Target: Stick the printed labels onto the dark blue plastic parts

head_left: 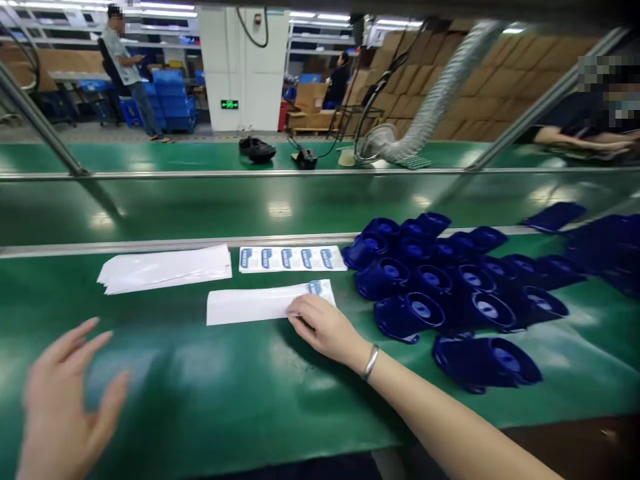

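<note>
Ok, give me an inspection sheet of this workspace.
Surface: glossy green tabletop, reflecting light.
Job's things: white paper strip with blue print at its right end; white sheet with five blue-printed labels behind it; stacked white paper strips at left; dark blue plastic cup-shaped parts at right.
Clutter: unidentified black object on the far green bench.
Hands: left hand open, holding nothing; right hand touching the strip, grip unclear.
Cables: black hanging cable loop before the white pillar.
Surroundings: silver flexible duct, brown cardboard boxes, three other people.
</note>
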`<action>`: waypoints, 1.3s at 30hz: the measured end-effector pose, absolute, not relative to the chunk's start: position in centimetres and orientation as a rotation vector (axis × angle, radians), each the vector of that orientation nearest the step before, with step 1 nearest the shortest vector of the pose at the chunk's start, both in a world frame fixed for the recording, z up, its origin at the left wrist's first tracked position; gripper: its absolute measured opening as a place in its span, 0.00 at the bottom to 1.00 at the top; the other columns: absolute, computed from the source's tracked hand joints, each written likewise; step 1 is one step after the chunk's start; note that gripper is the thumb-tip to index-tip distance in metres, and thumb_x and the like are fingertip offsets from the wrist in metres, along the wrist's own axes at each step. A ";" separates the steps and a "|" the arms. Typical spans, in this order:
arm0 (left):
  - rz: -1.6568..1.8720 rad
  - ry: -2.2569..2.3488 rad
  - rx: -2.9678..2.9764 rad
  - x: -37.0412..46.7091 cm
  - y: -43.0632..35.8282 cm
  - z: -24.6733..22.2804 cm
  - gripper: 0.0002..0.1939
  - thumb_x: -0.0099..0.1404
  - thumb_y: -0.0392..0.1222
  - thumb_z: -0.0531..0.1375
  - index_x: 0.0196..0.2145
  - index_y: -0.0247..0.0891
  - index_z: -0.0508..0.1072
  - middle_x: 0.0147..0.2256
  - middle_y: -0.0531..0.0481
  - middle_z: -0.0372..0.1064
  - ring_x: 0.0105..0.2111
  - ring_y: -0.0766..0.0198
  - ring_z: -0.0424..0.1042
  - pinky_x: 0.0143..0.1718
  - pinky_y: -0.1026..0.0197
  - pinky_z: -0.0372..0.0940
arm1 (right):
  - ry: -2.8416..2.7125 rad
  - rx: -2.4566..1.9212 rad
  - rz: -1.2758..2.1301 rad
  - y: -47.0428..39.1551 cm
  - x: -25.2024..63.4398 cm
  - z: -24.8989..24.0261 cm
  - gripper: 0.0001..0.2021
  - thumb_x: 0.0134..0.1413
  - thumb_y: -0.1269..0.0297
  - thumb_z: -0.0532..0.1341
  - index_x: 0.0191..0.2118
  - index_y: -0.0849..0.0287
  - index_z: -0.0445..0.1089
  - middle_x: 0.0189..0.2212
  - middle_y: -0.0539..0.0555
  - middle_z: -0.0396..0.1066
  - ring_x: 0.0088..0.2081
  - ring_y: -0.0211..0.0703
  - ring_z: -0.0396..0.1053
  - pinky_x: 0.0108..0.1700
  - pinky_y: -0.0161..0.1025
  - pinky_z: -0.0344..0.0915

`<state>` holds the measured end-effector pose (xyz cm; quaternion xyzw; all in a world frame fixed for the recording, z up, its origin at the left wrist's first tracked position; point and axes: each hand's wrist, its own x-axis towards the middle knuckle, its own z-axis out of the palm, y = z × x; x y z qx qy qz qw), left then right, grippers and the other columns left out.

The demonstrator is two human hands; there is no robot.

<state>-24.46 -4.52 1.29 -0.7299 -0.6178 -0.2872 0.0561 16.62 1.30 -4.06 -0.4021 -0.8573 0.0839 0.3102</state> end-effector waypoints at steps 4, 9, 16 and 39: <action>-0.753 -1.297 -2.615 -13.1 0.8 0.3 0.35 0.69 0.51 0.57 0.70 0.52 0.51 0.65 0.39 0.59 0.65 0.42 0.61 0.60 0.34 0.65 | -2.113 -1.345 0.051 4.2 20.9 -4.5 0.18 0.68 0.66 0.59 0.59 0.68 0.63 0.56 0.74 0.62 0.58 0.70 0.61 0.57 0.67 0.63; -0.602 -1.024 -2.835 -3.8 4.8 -3.0 0.38 0.69 0.56 0.58 0.69 0.38 0.52 0.66 0.31 0.58 0.68 0.39 0.56 0.62 0.32 0.61 | -2.087 -1.446 0.035 5.6 22.7 -5.8 0.13 0.63 0.67 0.67 0.49 0.66 0.69 0.55 0.72 0.63 0.56 0.70 0.64 0.55 0.66 0.66; -0.567 -0.971 -2.880 -1.2 6.0 -4.9 0.42 0.65 0.50 0.63 0.69 0.34 0.51 0.54 0.31 0.70 0.58 0.39 0.69 0.61 0.31 0.60 | -2.089 -1.116 0.174 3.7 22.3 -3.4 0.03 0.70 0.70 0.60 0.40 0.59 0.67 0.50 0.61 0.67 0.52 0.55 0.67 0.53 0.55 0.68; -0.099 -1.576 -2.563 -22.0 18.5 -2.3 0.40 0.55 0.63 0.67 0.59 0.40 0.66 0.59 0.36 0.69 0.59 0.40 0.69 0.61 0.42 0.62 | -1.728 -0.867 0.494 0.7 19.6 -2.5 0.06 0.72 0.71 0.57 0.42 0.57 0.70 0.37 0.56 0.67 0.38 0.47 0.69 0.39 0.42 0.68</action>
